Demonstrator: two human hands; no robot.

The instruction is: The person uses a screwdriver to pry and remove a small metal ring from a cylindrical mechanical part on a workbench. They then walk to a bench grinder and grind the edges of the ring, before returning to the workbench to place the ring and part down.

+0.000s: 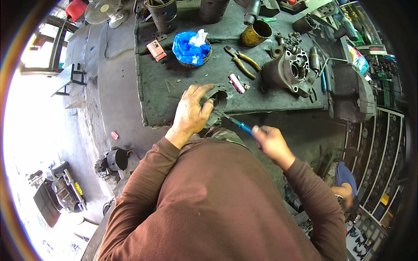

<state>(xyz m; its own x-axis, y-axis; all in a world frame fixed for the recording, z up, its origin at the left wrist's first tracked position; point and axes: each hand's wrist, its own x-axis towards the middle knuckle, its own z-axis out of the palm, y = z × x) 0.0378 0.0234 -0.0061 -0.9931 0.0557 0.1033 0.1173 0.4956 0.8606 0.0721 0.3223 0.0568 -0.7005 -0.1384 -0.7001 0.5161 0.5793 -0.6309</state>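
1. Head view: two bare hands work at the near edge of one dark tabletop (156, 98), the sleeves of both arms brown.
2. One left hand (191, 109) has its grip closed on one hollow grey metal part (221, 101), fingers over its upper side and thumb at its opening. That part is at the tabletop's near edge, in front of the person's body; whether it rests on the edge cannot be told.
3. One right hand (272, 142) has its grip wrapped around the handle end of one blue-handled screwdriver (244, 127). The shaft points up and left to the hollow part; whether the tip touches it is too small to tell.
4. Beyond the hands lie one pair of pliers (242, 65) with two yellow handles, jaws spread, and one small pink-red object (236, 82) nearer the hollow part.
5. Farther left sit one red-and-white box (156, 50) and, just beside it, one round basket (195, 65) holding one blue plastic bag (186, 47) and one crumpled white piece (199, 38).
6. To the right stand one yellowish cylindrical container (254, 37) and one large metal casing (278, 75).
7. Off the tabletop: one fan (103, 9) at upper left, one co-worker (346, 179) in blue at lower right.
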